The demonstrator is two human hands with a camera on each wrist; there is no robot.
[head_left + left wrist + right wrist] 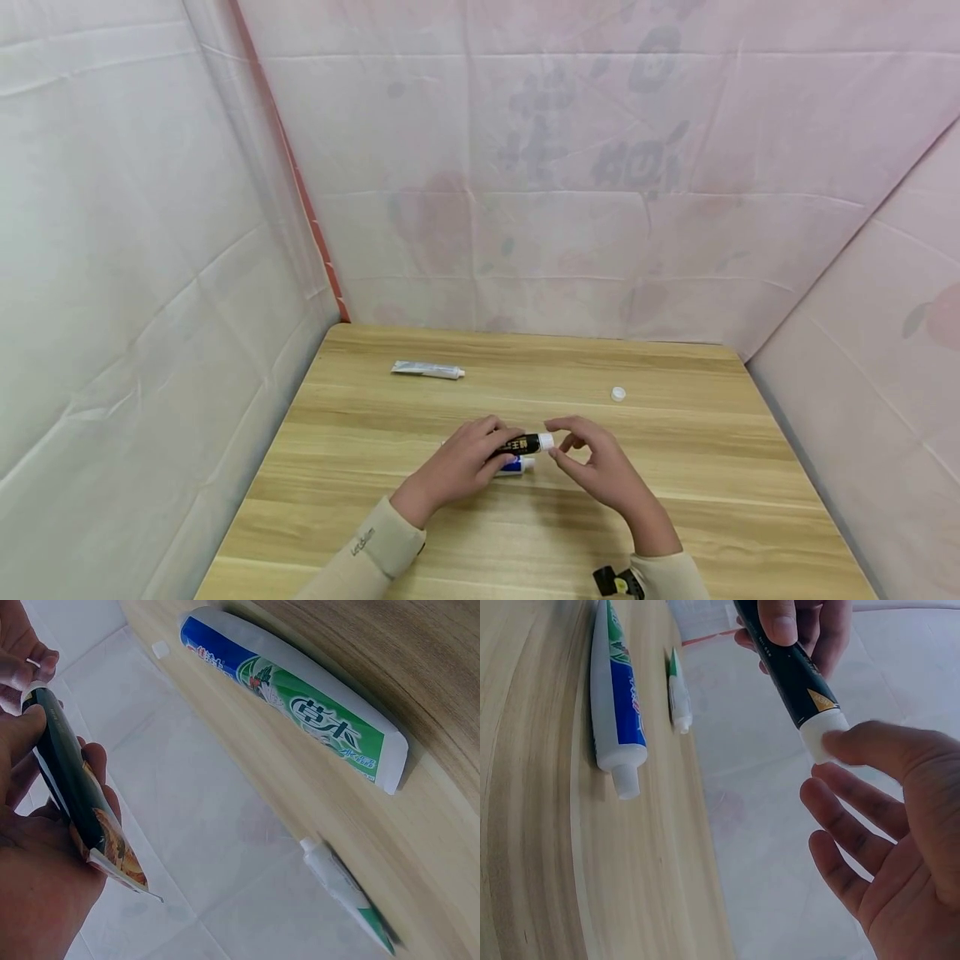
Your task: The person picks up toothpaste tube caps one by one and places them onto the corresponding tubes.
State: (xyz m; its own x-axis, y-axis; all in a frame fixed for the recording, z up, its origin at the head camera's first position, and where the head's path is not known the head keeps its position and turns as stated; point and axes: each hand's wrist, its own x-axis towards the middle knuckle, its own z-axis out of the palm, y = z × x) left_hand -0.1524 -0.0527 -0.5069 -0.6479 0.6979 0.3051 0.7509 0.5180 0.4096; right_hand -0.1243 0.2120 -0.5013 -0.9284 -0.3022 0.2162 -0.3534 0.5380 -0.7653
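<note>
My left hand [468,458] grips a black toothpaste tube [64,776], thumb on one side and fingers round the other. The tube is held above the wooden table, its white cap [825,735] towards the right hand. With thumb and fingertips my right hand [600,467] pinches this cap; its other fingers are spread below, holding nothing. Under the held tube lies a blue, green and white toothpaste tube [292,697], partly hidden by the left hand in the head view.
Farther back on the wooden table [360,433] lies a small white and green tube [427,369]. A loose white cap [618,393] sits at the back right. Pale sheets [420,167] hang round the table's back and sides.
</note>
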